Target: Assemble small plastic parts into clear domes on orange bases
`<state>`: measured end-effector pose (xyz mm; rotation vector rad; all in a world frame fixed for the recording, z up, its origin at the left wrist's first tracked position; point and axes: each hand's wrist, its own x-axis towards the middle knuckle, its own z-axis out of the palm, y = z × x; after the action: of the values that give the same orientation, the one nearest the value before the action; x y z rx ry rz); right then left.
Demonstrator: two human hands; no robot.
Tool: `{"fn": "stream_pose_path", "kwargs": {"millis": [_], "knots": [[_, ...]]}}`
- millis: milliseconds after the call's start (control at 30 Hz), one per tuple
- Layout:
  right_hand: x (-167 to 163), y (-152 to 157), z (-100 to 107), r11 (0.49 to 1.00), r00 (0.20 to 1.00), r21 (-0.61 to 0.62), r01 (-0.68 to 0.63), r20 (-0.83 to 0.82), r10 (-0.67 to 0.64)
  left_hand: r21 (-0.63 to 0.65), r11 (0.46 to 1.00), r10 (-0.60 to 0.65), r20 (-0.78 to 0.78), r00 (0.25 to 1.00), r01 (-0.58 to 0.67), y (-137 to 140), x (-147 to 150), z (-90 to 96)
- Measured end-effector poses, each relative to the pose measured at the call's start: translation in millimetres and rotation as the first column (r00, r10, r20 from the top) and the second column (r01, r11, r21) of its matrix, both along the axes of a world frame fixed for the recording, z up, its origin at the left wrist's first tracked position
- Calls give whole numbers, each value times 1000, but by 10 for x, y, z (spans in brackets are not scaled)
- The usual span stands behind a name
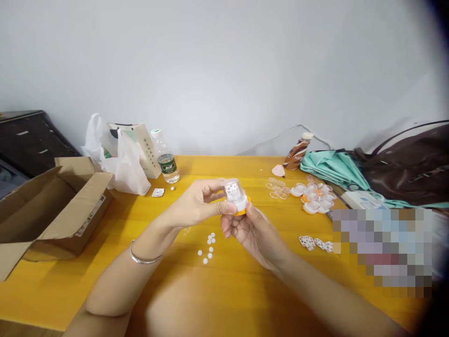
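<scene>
A small transparent plastic cup with a white collar and an orange rim (234, 193) is held tilted above the table, and a white openwork piece shows through its wall. My left hand (198, 202) grips it from the left, thumb on the white collar. My right hand (257, 234) pinches the orange rim from the lower right; some of its fingers are hidden behind the cup. Several small white discs (210, 249) lie on the table below, with tiny rings (187, 230) near my left wrist.
To the right are transparent rings (278, 190), a pile of transparent, white and orange parts (317, 197) and white openwork pieces (315, 243). A brown bottle (297, 152) stands behind. An open cardboard box (75, 220), plastic bag (126, 164) and water bottle (167, 164) occupy the left.
</scene>
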<state>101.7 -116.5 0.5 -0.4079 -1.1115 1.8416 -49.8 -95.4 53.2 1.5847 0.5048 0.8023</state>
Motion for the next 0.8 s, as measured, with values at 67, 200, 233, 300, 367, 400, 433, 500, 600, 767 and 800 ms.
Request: {"fn": "stream_pose_path", "kwargs": {"millis": [67, 200, 233, 300, 367, 400, 433, 500, 600, 767, 800], "knots": [[-1, -7, -3, 999, 999, -27, -37, -19, 36, -11, 1000, -17, -14, 1000, 17, 6, -11, -1], [17, 27, 10, 997, 998, -43, -66, -3, 66, 112, 993, 41, -84, 996, -31, 34, -52, 13], [27, 45, 19, 997, 998, -55, -62, 10, 63, 178, 982, 85, -104, 991, -66, 40, -64, 22], [51, 87, 40, 995, 999, -90, -35, 38, 38, 321, 936, 199, -149, 969, -143, 46, -87, 42], [76, 131, 55, 995, 998, -104, 4, 64, 2, 448, 873, 307, -202, 930, -191, 45, -100, 51], [86, 153, 57, 996, 997, -91, 22, 78, -15, 501, 841, 355, -226, 907, -205, 45, -101, 46], [93, 173, 55, 997, 995, -62, 36, 95, -30, 548, 810, 394, -244, 886, -210, 46, -97, 33], [100, 213, 39, 998, 987, 24, 66, 143, -69, 620, 758, 449, -272, 851, -201, 52, -72, -19], [103, 273, 3, 980, 958, 130, 149, 225, -176, 673, 718, 497, -318, 807, -177, 68, -1, -150], [168, 413, -18, 938, 877, 248, 242, 357, -321, 730, 655, 581, -322, 748, -195, 89, 116, -338], [201, 451, -9, 930, 860, 259, 261, 376, -346, 742, 638, 597, -311, 739, -203, 88, 124, -345]]}}
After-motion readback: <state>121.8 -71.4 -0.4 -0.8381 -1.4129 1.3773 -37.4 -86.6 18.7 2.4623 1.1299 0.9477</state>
